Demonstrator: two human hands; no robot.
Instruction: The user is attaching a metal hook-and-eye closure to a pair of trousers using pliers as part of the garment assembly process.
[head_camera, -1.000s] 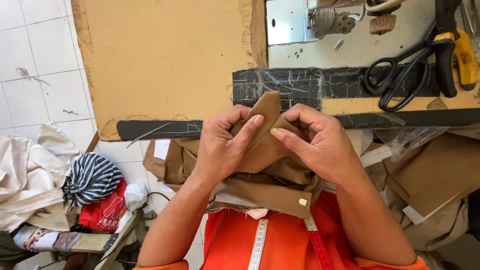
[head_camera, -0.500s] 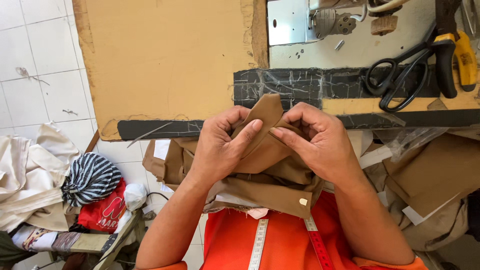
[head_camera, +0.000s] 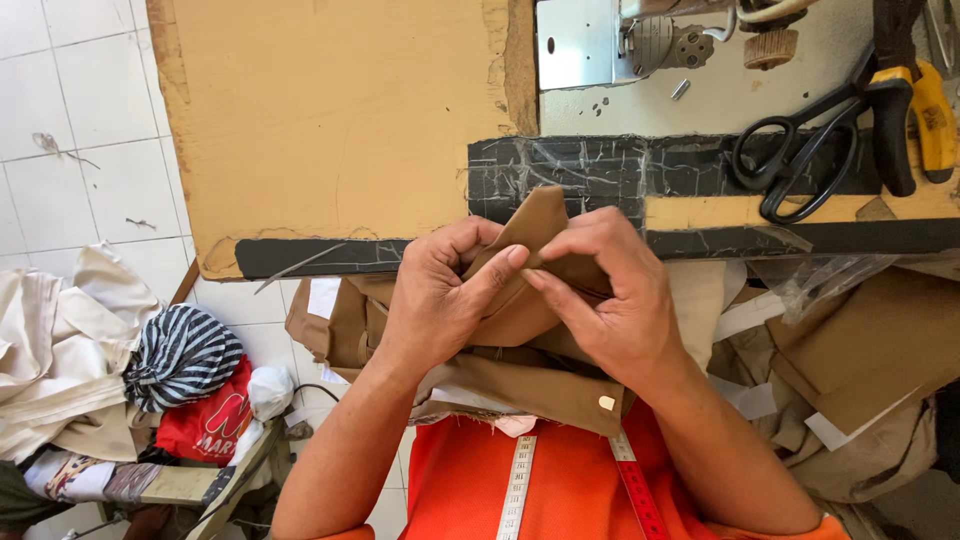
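White floor tiles (head_camera: 80, 120) lie beside the tan wooden sewing table (head_camera: 340, 120). Just below the table's edge, left hand (head_camera: 440, 300) and right hand (head_camera: 610, 300) pinch the folded brown fabric piece (head_camera: 535, 225), fingers closed.

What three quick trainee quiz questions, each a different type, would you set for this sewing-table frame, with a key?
1. True or false: both the left hand and the right hand grip the brown fabric piece.
2. Multiple choice: the black scissors lie (A) on the floor, (B) on the table, right of the hands, (C) in the left hand.
3. Fill in: the tape measure hangs over an ____ shirt.

Key: 1 true. 2 B. 3 orange.
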